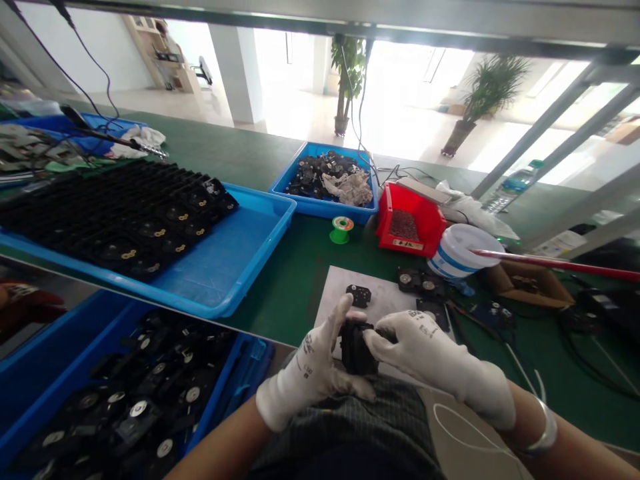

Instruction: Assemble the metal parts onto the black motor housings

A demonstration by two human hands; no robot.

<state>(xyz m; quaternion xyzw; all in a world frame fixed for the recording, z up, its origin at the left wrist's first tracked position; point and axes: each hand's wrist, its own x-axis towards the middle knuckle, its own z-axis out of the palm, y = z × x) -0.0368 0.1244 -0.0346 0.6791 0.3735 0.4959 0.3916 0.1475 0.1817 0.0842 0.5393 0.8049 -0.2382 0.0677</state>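
Observation:
Both hands wear white gloves and meet over the near edge of the bench. A small black plastic part (359,348) is between them, tilted up toward me. My left hand (320,367) grips it from the left, thumb and fingers around its side. My right hand (407,340) pinches its upper right edge; whether something smaller sits in those fingertips is hidden. Just beyond, a black plate with small holes (360,295) lies on a white sheet (333,293). Black round-faced parts (420,283) rest at the sheet's right side.
A blue tray (250,253) holds rows of black parts at left; below it a blue bin (90,337) holds more. Farther back are another blue tray (325,208), a green solder spool (341,230), a red bin (415,247) and a white bucket (465,247). Cables and tools lie at right.

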